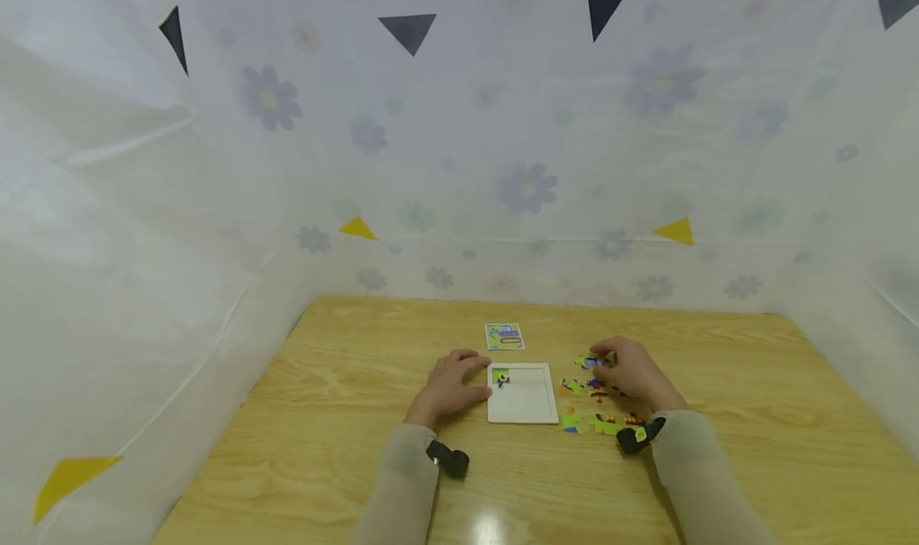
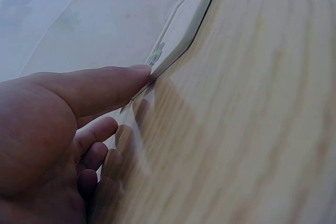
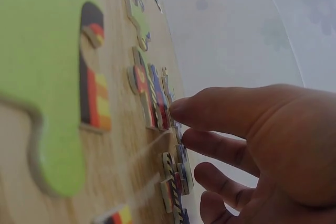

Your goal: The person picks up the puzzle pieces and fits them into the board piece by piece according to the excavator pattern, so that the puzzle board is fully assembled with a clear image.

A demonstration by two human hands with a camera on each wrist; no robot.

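A white puzzle tray [image 1: 522, 405] lies on the wooden table [image 1: 345, 385], with one colourful piece [image 1: 501, 377] set in its top-left corner. My left hand [image 1: 452, 385] rests at the tray's left edge. In the left wrist view its thumb [image 2: 105, 90] touches the tray [image 2: 184, 30] rim while the other fingers lie loosely curled. Several loose puzzle pieces [image 1: 592, 385] are scattered to the right of the tray. My right hand [image 1: 632, 369] arches over them, its fingertips [image 3: 178, 106] touching flat-lying pieces [image 3: 155, 95]; no piece is lifted.
A small picture card [image 1: 504, 336] lies just behind the tray. A large green piece [image 3: 47, 77] sits close to the right wrist camera. White flower-print sheeting [image 1: 459, 170] walls the table at the back and on both sides.
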